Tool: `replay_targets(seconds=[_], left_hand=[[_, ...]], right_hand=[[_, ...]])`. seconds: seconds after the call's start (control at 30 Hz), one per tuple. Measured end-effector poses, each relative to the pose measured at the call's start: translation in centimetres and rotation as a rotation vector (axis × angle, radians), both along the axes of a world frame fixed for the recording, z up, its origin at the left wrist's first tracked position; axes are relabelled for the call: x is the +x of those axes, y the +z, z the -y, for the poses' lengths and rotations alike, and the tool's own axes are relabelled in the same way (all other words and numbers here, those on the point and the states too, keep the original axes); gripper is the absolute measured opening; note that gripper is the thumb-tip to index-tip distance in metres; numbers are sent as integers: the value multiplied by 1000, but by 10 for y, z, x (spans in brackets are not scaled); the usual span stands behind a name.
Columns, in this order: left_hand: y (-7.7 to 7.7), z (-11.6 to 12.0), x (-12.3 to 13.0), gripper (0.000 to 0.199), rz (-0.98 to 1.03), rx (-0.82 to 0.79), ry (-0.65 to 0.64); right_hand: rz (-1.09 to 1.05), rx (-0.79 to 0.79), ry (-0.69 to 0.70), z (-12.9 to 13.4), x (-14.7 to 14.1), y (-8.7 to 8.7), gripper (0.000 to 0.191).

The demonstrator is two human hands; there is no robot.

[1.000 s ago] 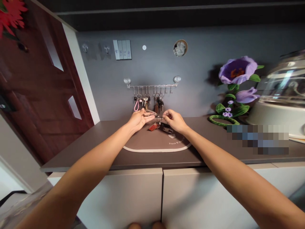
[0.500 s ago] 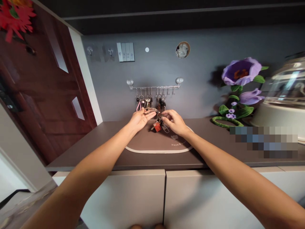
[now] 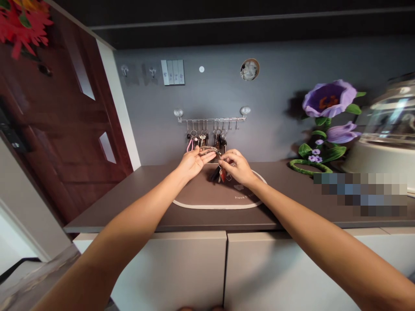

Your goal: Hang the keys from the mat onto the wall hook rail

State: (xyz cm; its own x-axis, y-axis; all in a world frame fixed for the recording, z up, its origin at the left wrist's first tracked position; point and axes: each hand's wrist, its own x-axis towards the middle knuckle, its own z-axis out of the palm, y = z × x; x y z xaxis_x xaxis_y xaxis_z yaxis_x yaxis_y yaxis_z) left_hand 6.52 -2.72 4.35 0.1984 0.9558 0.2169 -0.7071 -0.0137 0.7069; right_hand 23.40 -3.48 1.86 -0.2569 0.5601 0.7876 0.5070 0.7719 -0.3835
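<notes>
My left hand (image 3: pixel 192 164) is turned palm up with its fingers stretched out, and it holds the braided-looking strap (image 3: pixel 209 150) of a bunch of keys between thumb and fingers. Thumb and fingertips of my right hand (image 3: pixel 237 166) pinch the bunch near where strap and ring meet. Below them the keys (image 3: pixel 215 173) dangle with a small red tag (image 3: pixel 222 174), over the brown oval mat (image 3: pixel 201 196). The ring itself is too small to make out. Just behind my hands, several other key sets (image 3: pixel 202 139) hang from the clear hook rail (image 3: pixel 212 119).
A dark countertop (image 3: pixel 129 203) carries the mat. On the right stand purple fabric flowers (image 3: pixel 329 101) and an appliance with a clear dome (image 3: pixel 389 116). Light switches (image 3: pixel 173 72) and two clear hooks (image 3: pixel 152 72) are on the grey wall. The dark red door (image 3: pixel 65 129) stands left.
The hanging keys have swung round, so the red tag now shows narrow and edge-on. My right fingertips have closed in on the bunch; my left hand stays nearly in place.
</notes>
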Motion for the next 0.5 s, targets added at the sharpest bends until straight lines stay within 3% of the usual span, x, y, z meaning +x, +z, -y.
replay_targets(seconds=[0.27,0.5], left_hand=[[1,-4,-3,15,47,-70,78],[-2,-9,-3,18,-105,-195,143]], right_hand=[[-56,73,-7,-5,5,2,18],[-87,89,6,-3,8,6,20]])
